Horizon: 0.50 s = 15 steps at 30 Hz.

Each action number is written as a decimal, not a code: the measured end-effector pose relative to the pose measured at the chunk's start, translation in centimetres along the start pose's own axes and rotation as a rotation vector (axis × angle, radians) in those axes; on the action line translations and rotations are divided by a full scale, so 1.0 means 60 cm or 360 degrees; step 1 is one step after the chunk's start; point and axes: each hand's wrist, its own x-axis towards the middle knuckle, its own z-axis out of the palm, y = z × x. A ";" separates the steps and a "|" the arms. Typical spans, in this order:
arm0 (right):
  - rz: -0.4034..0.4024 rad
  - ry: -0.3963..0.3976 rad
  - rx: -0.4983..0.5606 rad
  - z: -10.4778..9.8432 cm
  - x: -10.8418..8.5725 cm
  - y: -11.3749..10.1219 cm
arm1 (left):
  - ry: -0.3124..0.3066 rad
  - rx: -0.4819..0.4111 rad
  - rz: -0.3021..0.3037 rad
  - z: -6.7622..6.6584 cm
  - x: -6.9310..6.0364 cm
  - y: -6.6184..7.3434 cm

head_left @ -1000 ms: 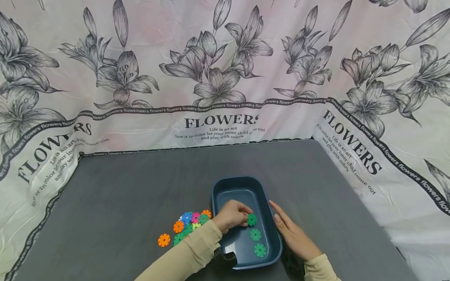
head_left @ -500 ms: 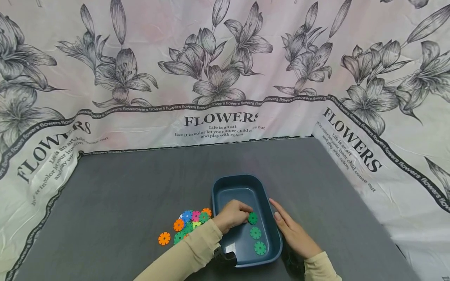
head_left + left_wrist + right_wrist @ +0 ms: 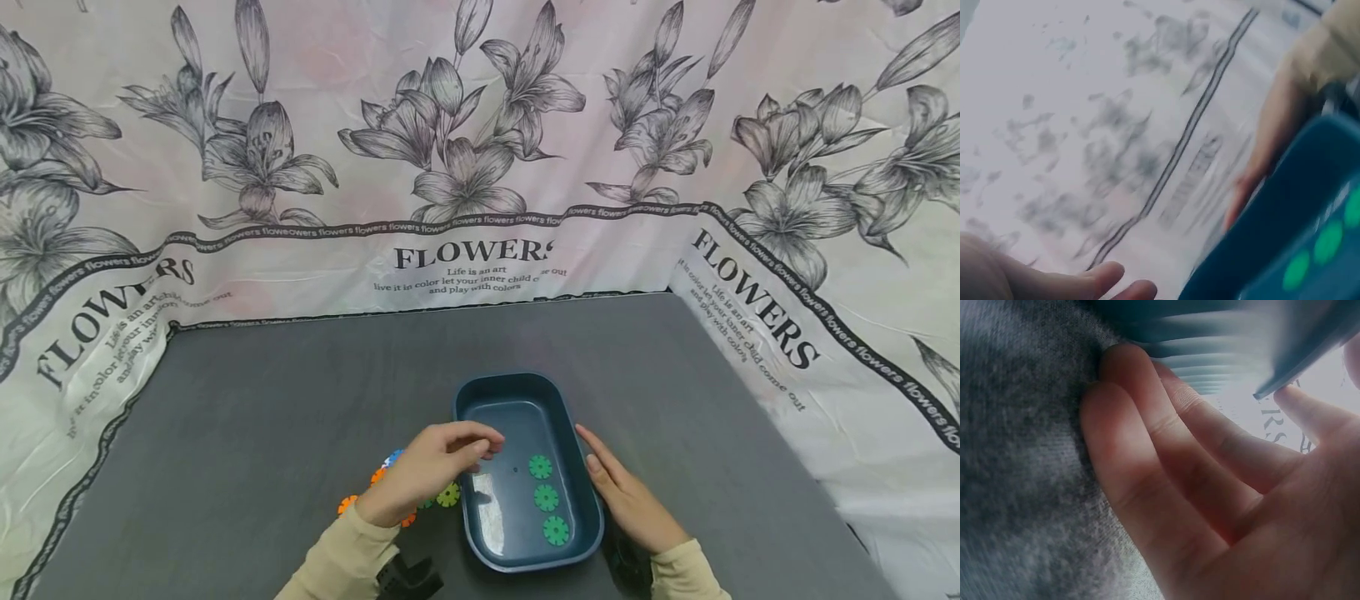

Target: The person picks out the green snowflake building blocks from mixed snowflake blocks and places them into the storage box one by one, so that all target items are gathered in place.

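Note:
Three green notched discs lie in a column along the right side of the blue tray (image 3: 513, 552): a far one (image 3: 540, 467), a middle one (image 3: 546, 498) and a near one (image 3: 556, 530). My left hand (image 3: 423, 467) hovers over the tray's left rim, fingers loosely bent with nothing visible in them; its fingertips also show in the left wrist view. Against the tray's right outer wall rests my right hand (image 3: 633, 504), fingers extended. In the right wrist view its fingers (image 3: 1166, 431) touch the tray's ribbed side (image 3: 1197, 350).
Left of the tray, partly hidden under the left hand and forearm, lies a pile of coloured discs, among them a yellow-green one (image 3: 448, 495) and an orange one (image 3: 347, 504). A flower-printed cloth (image 3: 300, 275) stands behind the grey table (image 3: 247, 417).
My left hand has let go of the far green disc and moved left, out to the tray's left rim. The disc stays in the tray. My right hand has not visibly moved.

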 end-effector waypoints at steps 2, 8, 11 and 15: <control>-0.0010 0.0004 -0.0001 0.001 -0.001 0.001 | 0.0135 0.0091 0.0032 -0.019 -0.023 -0.009; 0.0015 -0.0010 -0.0001 0.000 -0.001 0.005 | 0.0505 0.0597 0.0034 -0.035 -0.067 -0.062; 0.0030 -0.0024 0.0017 0.000 0.001 0.007 | 0.0576 0.0827 0.0087 -0.030 -0.075 -0.090; 0.0038 -0.0026 0.0023 0.002 0.003 0.006 | 0.0639 0.1105 0.0192 -0.017 -0.075 -0.119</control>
